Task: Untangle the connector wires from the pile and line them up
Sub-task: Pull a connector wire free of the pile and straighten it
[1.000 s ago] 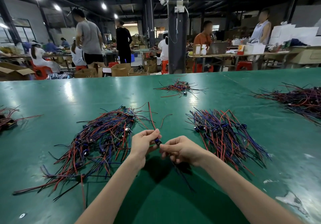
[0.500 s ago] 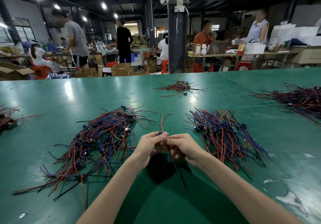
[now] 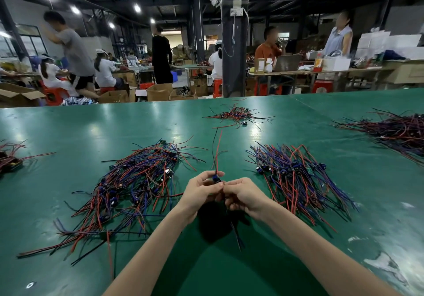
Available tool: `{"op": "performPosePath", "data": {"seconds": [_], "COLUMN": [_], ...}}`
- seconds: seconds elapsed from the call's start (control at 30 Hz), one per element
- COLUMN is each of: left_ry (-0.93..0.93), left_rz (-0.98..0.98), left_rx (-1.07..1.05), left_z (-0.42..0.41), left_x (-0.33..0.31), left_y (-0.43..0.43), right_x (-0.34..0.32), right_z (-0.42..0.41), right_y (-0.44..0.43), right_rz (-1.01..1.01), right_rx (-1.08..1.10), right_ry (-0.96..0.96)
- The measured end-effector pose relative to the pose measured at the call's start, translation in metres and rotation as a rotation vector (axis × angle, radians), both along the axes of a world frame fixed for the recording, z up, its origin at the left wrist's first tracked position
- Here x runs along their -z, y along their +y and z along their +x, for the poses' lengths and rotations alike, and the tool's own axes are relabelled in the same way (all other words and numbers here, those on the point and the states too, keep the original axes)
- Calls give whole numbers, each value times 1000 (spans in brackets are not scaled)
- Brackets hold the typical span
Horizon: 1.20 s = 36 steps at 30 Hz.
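A tangled pile (image 3: 128, 187) of red, blue and black connector wires lies on the green table (image 3: 68, 130), to the left of my hands. A more ordered bundle of wires (image 3: 296, 176) lies to the right. My left hand (image 3: 202, 192) and my right hand (image 3: 245, 196) meet between them and pinch one connector wire (image 3: 216, 153) at its small blue connector. Its red and black leads stand up and away from me. Dark leads hang below my right hand.
A small wire pile (image 3: 236, 115) lies further back at the centre. A large dark pile (image 3: 394, 132) sits at the right edge and a few wires (image 3: 11, 155) at the left edge. People work at benches beyond the table's far edge.
Both hands have turned the connector wire so that its red and black leads now point up and away; earlier they curled low near my fingers. A person in the background walked left.
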<state>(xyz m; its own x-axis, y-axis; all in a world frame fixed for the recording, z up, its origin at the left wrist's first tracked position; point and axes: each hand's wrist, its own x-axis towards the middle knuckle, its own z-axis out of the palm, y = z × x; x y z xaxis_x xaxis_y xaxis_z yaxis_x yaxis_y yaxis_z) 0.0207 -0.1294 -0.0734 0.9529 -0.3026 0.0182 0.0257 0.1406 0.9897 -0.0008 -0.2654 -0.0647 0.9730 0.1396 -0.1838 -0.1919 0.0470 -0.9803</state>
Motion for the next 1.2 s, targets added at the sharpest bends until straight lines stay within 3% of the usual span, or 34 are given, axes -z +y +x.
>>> {"op": "performPosePath", "data": {"seconds": [0.47,1.2], "left_ry": [-162,-114], "left_rz": [58,41], "left_rx": [-59,-140], "left_z": [4,10], "left_x": [10,12], "left_y": [2,6], "right_x": [-1,-3], "right_z": [-1,-7], "right_y": [-3,0], "right_rz": [-82,-75], "right_rx": [-34,-92], "right_ry": [39,22]}}
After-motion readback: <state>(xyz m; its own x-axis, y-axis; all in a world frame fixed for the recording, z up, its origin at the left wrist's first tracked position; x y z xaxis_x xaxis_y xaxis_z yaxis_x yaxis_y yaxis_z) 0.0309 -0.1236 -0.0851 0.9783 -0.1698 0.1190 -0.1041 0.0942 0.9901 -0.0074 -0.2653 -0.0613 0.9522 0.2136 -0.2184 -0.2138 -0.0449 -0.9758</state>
